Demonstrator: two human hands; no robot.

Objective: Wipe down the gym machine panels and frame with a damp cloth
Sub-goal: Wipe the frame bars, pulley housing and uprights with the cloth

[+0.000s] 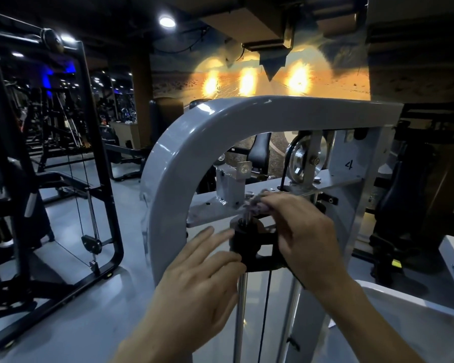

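A dim gym with a pale grey floor (71, 305) stretches away under small round ceiling lights (167, 21), and a wall mural (257, 79) of a sunset glows orange at the back. In front stands the grey machine frame (168, 158), its thick tube curving up and over a flat plate (257, 195); a silver pulley (300, 158) sits above that plate and a black block (249, 244) rides on a chrome rod (240, 310) beneath it. The right hand (307, 239) pinches a small purple cloth (256, 204) in its curled fingertips, pressed at the top of the rod, just over the block. The left hand (202, 281) is spread with straight fingers, its fingertips touching the block's left side. The cloth is blurred and mostly hidden by the fingers, so its shape is unclear. Both forearms are cut off by the bottom edge. One black cable machine (89, 179) stands to the left, well apart. Two hands, one cloth, one pulley, three bright glows on the mural.
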